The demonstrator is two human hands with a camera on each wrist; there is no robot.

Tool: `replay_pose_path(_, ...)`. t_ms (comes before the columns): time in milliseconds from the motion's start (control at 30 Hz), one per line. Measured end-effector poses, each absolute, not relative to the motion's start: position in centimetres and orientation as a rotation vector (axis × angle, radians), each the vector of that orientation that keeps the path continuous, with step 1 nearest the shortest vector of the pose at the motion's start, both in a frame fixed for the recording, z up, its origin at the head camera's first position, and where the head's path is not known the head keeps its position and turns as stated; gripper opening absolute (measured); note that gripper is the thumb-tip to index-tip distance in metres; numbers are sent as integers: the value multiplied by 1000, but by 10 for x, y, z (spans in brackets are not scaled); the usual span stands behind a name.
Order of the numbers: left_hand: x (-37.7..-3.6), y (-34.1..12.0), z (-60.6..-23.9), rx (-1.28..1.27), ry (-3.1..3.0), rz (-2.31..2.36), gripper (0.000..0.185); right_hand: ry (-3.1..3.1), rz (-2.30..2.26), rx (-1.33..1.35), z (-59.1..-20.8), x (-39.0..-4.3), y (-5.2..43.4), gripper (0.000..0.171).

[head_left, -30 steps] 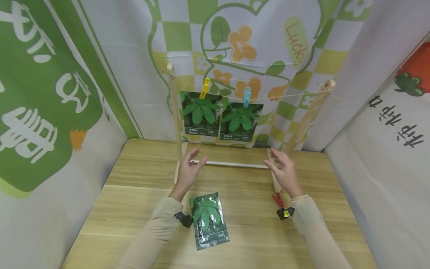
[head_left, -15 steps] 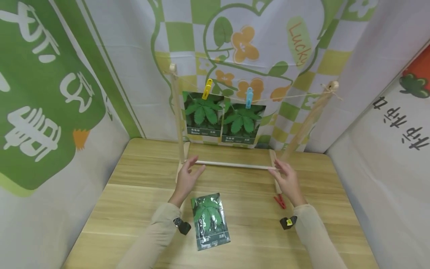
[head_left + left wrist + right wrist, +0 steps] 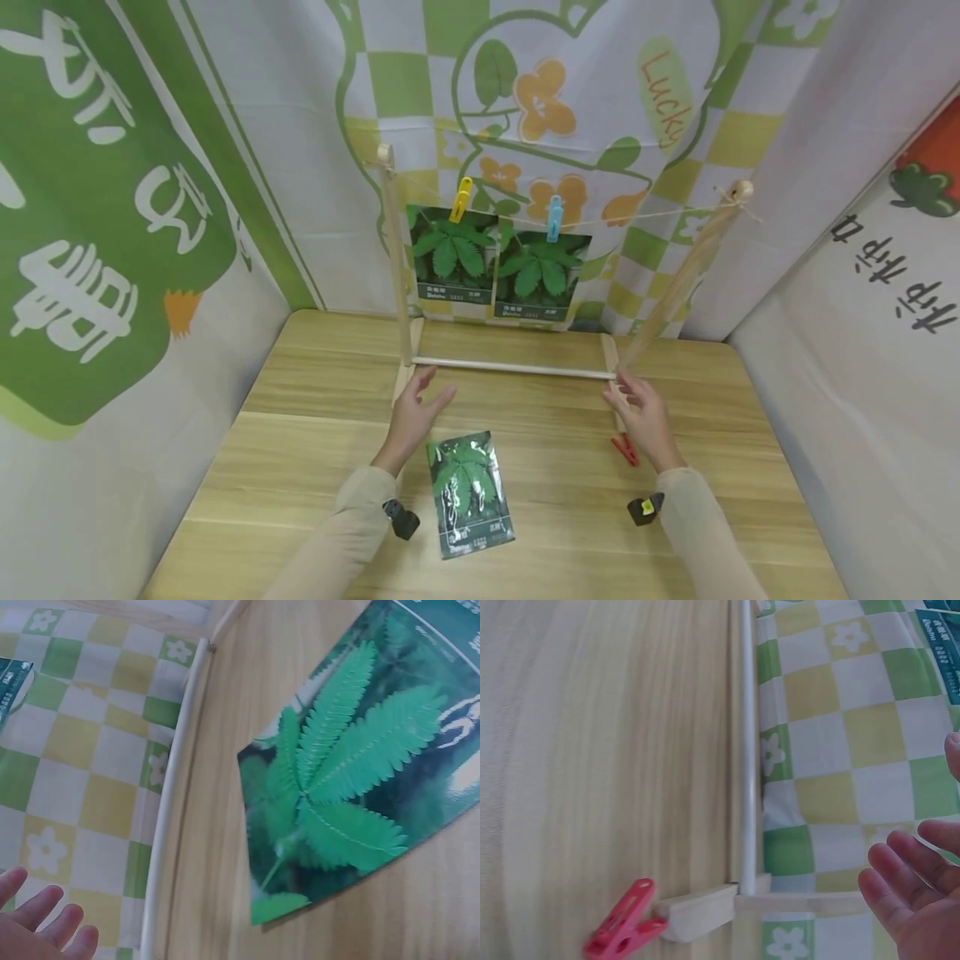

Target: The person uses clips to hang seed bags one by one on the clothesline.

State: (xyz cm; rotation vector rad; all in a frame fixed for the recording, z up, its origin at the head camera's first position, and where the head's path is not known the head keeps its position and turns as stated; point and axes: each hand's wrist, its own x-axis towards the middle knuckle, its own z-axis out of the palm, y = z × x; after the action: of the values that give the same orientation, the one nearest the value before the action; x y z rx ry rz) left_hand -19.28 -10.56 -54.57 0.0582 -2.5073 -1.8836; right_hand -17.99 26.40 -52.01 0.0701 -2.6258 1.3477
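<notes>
My left hand (image 3: 411, 421) hovers in front of the left foot of the wooden rack (image 3: 397, 267), fingers relaxed and holding nothing. Beside the right foot is my right hand (image 3: 648, 421), also holding nothing; whether it touches the wood cannot be told. A glossy green leaf-print packet (image 3: 472, 496) lies flat on the table between the forearms. Two similar packets hang side by side from the string (image 3: 660, 215): the left packet (image 3: 452, 260) under a yellow clothespin (image 3: 461, 200), the right packet (image 3: 540, 279) under a light blue clothespin (image 3: 554, 218). A red clothespin (image 3: 626, 922) lies by the rack's right foot.
A white rod (image 3: 517, 367) joins the rack's feet low across the wooden table (image 3: 300, 467). Patterned cloth (image 3: 405, 83) hangs behind the rack, and printed sheets enclose the left and right sides.
Both hands have drawn back toward the person and lower, away from the white rod. The hanging packets and the packet on the table have stayed in place.
</notes>
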Motion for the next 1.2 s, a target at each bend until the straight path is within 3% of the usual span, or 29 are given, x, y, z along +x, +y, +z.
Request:
replay_pose_path(833, -176, -104, -576, 67, -2858, -1712, 82, -3043, 1100, -75, -555, -165, 285, 66)
replay_pose_path(1067, -172, -100, -578, 14, -2987, -1535, 78, -3052, 1104, -131, -562, -163, 288, 62)
replay_pose_path(1200, -169, -98, -581, -83, -3082, -1374, 78, -3044, 1093, -137, -567, -163, 289, 51)
